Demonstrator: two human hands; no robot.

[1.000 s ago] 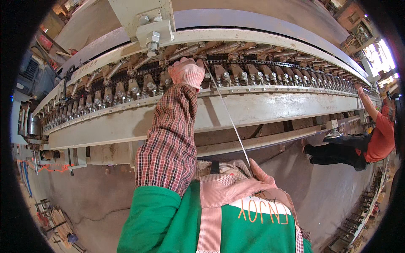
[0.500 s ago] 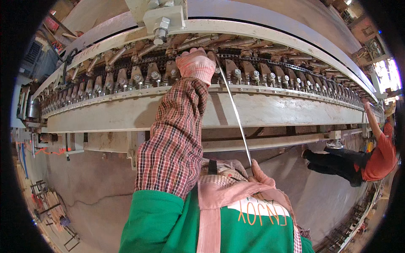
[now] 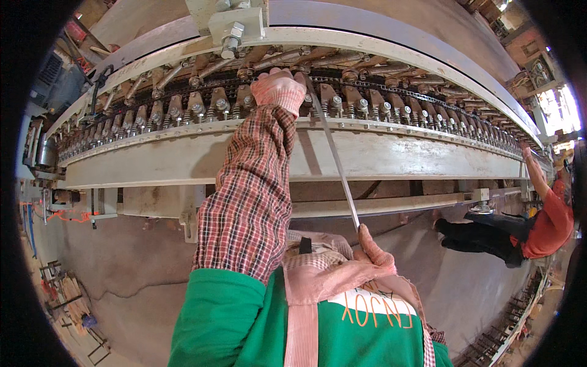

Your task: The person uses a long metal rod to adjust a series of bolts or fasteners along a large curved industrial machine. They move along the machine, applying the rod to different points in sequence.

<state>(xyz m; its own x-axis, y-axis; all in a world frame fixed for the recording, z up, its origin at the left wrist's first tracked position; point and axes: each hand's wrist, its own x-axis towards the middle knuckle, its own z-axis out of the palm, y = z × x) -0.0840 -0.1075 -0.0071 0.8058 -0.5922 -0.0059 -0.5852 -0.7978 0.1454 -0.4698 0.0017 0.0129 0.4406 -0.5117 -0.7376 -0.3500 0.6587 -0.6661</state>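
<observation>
Your right grip (image 3: 375, 252) clasps the narrow strip (image 3: 335, 156) slanting down from the chain (image 3: 409, 93); whether your left grip (image 3: 279, 89), at the chain, is closed, I can't tell. Best keep the strip straight.

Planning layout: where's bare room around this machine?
Mostly bare floor left of the green sleeve, and between the pink apron and person in red. Crowded: the bolt-and-spring row around the left hand.

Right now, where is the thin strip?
In the head view, the thin strip slants right of centre from the machine, beside the left hand, down to the right hand.
</observation>
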